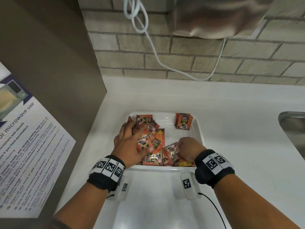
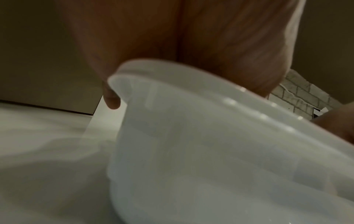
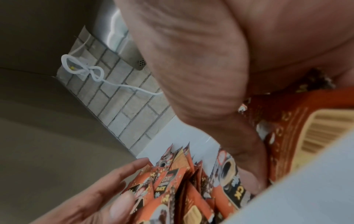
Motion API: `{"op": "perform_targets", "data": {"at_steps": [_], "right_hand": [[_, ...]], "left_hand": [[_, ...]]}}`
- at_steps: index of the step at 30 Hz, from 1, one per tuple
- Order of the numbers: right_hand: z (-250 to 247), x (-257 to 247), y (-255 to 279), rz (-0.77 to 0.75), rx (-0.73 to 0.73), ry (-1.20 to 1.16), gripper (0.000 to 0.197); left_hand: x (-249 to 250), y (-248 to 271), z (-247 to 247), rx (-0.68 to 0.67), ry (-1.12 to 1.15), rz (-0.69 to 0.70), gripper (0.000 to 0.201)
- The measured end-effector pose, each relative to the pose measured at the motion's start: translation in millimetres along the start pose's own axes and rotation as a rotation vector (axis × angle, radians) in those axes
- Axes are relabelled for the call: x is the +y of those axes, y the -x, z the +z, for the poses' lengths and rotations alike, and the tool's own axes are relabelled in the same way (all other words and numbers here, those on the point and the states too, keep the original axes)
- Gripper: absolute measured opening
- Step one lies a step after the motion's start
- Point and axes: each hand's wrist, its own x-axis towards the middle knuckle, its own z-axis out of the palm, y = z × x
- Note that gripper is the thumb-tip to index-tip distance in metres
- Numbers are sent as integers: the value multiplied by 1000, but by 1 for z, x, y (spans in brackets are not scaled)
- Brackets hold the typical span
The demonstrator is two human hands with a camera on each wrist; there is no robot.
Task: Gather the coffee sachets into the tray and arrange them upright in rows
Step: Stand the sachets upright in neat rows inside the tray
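Note:
A white tray (image 1: 200, 129) sits on the white counter. A loose pile of orange coffee sachets (image 1: 156, 141) fills its left and front parts. A small stack of sachets (image 1: 183, 121) leans in its back right corner. My left hand (image 1: 132, 141) lies spread flat on the pile, thumb out to the right. My right hand (image 1: 181, 146) is curled at the front right and pinches a few sachets (image 1: 172, 150). The right wrist view shows that palm (image 3: 191, 60) over an orange sachet (image 3: 287, 121), with the left hand's fingers (image 3: 107, 197) beside the pile (image 3: 172, 181). The left wrist view shows only the tray's outer wall (image 2: 210, 136).
A steel sink (image 1: 292, 126) opens at the right edge of the counter. A brown cabinet side with a microwave notice (image 1: 24, 146) stands on the left. A white cable (image 1: 165, 63) hangs down the brick wall from a metal unit (image 1: 214, 17).

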Motion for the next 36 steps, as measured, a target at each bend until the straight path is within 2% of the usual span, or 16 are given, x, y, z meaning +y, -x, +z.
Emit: {"op": "perform_targets", "data": {"at_steps": [3, 7, 10, 12, 14, 17, 19, 21, 23, 24, 26, 28, 31, 34, 36], "right_hand": [[-1, 3, -1, 2, 5, -17, 30], [-14, 10, 4, -16, 83, -100, 22], [-33, 21, 2, 3, 147, -339, 22], [-45, 25, 3, -46, 155, -568, 18], [-54, 21, 11, -114, 119, -898, 18], [-60, 14, 14, -233, 56, -1212, 22], [-61, 7, 13, -296, 45, -1336, 39], [-61, 0, 15, -364, 22, -1410, 55], [-59, -7, 15, -408, 23, -1417, 57], [-57, -9, 14, -406, 40, -1411, 58], [-53, -10, 10, -356, 98, -1391, 60], [-52, -9, 10, -314, 153, -1341, 58], [-54, -5, 13, -346, 245, -1194, 61], [-57, -1, 12, -426, 369, -935, 75], [-59, -2, 11, -493, 408, -778, 77]], "left_hand": [[0, 0, -1, -7, 22, -5, 93], [3, 1, -10, 21, 49, -11, 93], [15, -2, -26, 87, 144, 9, 83], [29, -7, -40, 125, 316, 7, 75], [48, -14, -52, 127, 548, 1, 67], [76, -26, -57, -18, 958, -96, 63], [88, -33, -51, -203, 1281, -256, 70], [95, -37, -46, -421, 1540, -315, 70], [99, -36, -43, -549, 1685, -258, 55], [101, -36, -41, -557, 1729, -225, 49], [103, -38, -37, -514, 1748, -177, 53], [102, -40, -35, -490, 1720, -116, 61], [95, -41, -36, -476, 1679, -56, 68], [90, -40, -36, -475, 1562, -64, 55], [89, -38, -37, -465, 1482, -75, 45]]}}
